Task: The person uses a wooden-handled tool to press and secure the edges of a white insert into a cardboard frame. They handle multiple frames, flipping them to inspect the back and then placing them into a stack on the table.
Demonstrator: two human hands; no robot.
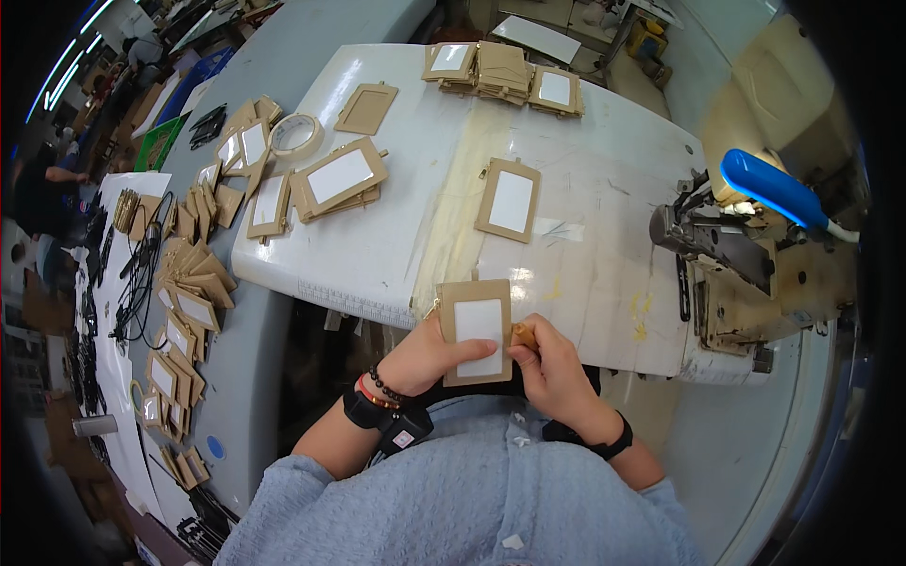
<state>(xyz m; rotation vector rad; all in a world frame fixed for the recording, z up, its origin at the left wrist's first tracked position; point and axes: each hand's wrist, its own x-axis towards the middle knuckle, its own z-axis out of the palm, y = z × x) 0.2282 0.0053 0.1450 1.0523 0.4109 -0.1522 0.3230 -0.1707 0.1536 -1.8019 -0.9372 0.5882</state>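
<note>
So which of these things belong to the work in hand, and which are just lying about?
Seems part of the work:
tan rectangular holder with white window, in the left hand
partly hidden orange-brown object, in the right hand
similar tan holders on the white tabletop

Probably lying about:
round translucent tape roll
thin black cable
flat blue disc

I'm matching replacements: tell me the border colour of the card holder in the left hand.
The border is tan, best seen in the head view.
</note>
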